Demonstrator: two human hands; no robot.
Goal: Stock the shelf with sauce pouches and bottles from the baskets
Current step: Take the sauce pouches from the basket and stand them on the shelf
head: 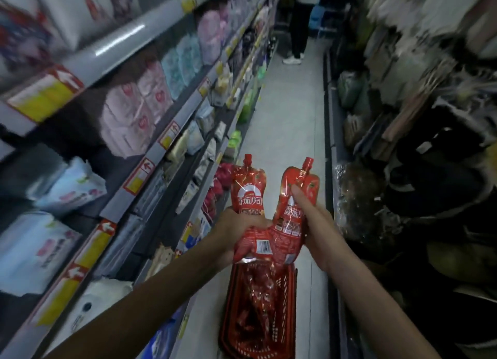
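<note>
Shop aisle, shelving (150,154) on the left: over a red basket (285,329) of pouches on the near floor, left hand (231,232) and right hand (313,221) each grip upright red sauce pouches (248,194).

Both bare forearms extended forward. Left hand (228,231) and right hand (313,221) raised close together, fingers (301,197) curled, each gripping.

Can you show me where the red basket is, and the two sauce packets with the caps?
red basket (285,329), head view, on its mesh side wall.
left sauce packet (248,190), head view, on its front label.
right sauce packet (309,182), head view, on its upper body by the spout.
</note>
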